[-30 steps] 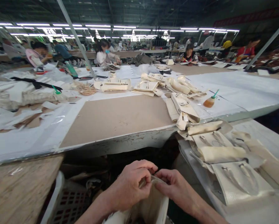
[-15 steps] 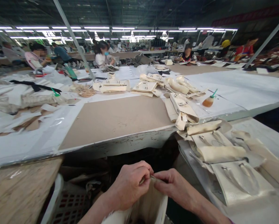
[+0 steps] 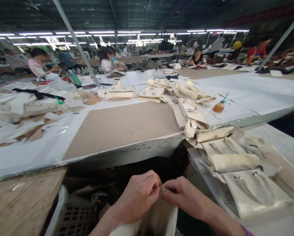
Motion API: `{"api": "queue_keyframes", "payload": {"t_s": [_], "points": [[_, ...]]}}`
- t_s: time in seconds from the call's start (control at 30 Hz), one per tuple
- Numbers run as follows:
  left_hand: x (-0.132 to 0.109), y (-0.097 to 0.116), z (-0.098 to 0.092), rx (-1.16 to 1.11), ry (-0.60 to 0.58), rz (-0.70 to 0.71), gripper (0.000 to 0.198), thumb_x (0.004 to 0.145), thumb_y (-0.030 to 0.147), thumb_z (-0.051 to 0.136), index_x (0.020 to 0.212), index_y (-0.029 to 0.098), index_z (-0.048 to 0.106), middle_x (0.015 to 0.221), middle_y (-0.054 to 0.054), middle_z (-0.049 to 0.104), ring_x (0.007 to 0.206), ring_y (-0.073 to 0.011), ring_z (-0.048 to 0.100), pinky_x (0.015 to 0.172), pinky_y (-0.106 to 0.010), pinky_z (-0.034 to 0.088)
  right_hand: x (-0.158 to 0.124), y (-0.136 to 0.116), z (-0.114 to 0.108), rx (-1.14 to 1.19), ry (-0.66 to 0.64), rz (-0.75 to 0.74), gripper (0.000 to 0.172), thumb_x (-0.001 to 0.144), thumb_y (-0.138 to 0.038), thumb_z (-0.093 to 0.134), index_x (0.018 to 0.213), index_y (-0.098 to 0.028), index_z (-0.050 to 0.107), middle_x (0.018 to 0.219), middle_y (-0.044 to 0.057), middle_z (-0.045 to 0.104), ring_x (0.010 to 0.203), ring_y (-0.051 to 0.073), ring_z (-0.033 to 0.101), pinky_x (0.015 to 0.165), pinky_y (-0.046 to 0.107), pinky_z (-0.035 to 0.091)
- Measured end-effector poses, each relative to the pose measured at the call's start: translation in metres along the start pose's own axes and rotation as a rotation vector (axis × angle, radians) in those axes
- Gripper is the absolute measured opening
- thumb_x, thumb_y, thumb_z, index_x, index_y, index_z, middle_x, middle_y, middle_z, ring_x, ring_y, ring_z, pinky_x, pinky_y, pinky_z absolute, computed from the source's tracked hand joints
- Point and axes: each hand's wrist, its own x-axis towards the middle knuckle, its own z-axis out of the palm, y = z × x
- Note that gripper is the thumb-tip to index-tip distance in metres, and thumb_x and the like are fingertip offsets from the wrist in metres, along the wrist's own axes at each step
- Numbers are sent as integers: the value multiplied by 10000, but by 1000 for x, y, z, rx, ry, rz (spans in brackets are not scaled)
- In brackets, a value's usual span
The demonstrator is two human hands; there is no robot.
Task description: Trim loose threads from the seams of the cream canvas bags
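A cream handbag body (image 3: 170, 220) stands upright at the bottom middle, its open top facing me. My left hand (image 3: 139, 193) pinches the upper edge of it, fingers curled and closed. Close beside it, my right hand (image 3: 183, 196) grips the same edge between thumb and forefinger. The fingertips of both hands almost meet at the rim. What lies right under the fingertips is too small to make out. The lower part of the bag runs out of view.
Cream bags with handles (image 3: 254, 190) lie on the side table at right. More bag pieces (image 3: 191, 113) and a bottle of amber liquid (image 3: 219, 107) rest on the white worktable (image 3: 265, 91). A white plastic basket (image 3: 74, 216) stands low at left. Several people work farther back.
Both hands keep their pinch on the bag's edge and have barely shifted. The view has tilted slightly. At the far left, a co-worker in pink has changed posture a little.
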Motion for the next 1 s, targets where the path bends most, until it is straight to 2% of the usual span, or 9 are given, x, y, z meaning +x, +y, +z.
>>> {"api": "queue_keyframes", "payload": {"t_s": [0.17, 0.27, 0.3, 0.47, 0.73, 0.83, 0.93, 1.0], "points": [[2, 3, 2, 11, -24, -41, 140, 796, 35, 555, 782, 166, 602, 843, 2, 652, 734, -125, 589, 638, -215, 416, 2, -5, 2, -221, 157, 60, 111, 617, -233, 762, 669, -180, 679, 578, -50, 525, 588, 119, 448, 567, 266, 193], [2, 4, 3, -4, -22, -43, 139, 799, 33, 551, 772, 162, 595, 837, 0, 648, 735, -127, 588, 639, -217, 417, 4, -2, 7, -258, 211, 51, 63, 661, -224, 745, 694, -192, 702, 620, -25, 612, 625, 144, 524, 580, 266, 219], [2, 4, 3, -16, -19, -42, 139, 804, 35, 548, 768, 162, 591, 837, 0, 647, 736, -127, 587, 639, -216, 417, 4, 0, 9, -260, 225, 37, 47, 705, -225, 721, 682, -193, 697, 618, -24, 619, 625, 143, 541, 578, 264, 229], [0, 3, 3, -84, 10, -48, 157, 817, 34, 531, 753, 169, 582, 846, 4, 644, 747, -120, 583, 654, -213, 414, 1, 10, 19, -237, 265, -81, 223, 889, -239, 595, 684, -192, 671, 653, -32, 607, 645, 113, 574, 584, 238, 288], [-1, 2, 2, -215, 4, -138, 143, 830, 97, 528, 720, 184, 555, 814, 18, 627, 745, -120, 557, 666, -226, 399, -6, 13, 18, -215, 255, -227, 327, 955, -226, 482, 640, -180, 559, 658, -31, 534, 619, 101, 528, 572, 225, 312], [-2, 5, -2, -292, -13, -228, 69, 788, 133, 561, 809, 199, 565, 785, 31, 614, 718, -128, 532, 644, -229, 397, -5, 11, 16, -216, 237, -250, 361, 976, -246, 464, 630, -179, 542, 646, -34, 522, 604, 99, 512, 566, 232, 303], [-4, 8, -8, -390, -68, -315, 282, 662, 109, 619, 924, 198, 564, 817, 36, 615, 716, -130, 519, 630, -220, 401, -6, 10, 16, -200, 217, -222, 379, 994, -270, 458, 645, -176, 573, 659, -28, 546, 623, 103, 532, 583, 233, 316], [-5, 8, -10, -429, -99, -359, 219, 681, 141, 619, 893, 180, 584, 782, 32, 604, 697, -130, 505, 618, -222, 398, -7, 9, 16, -173, 208, -202, 381, 1003, -290, 454, 674, -176, 609, 679, -21, 571, 642, 109, 550, 594, 230, 331]]}}
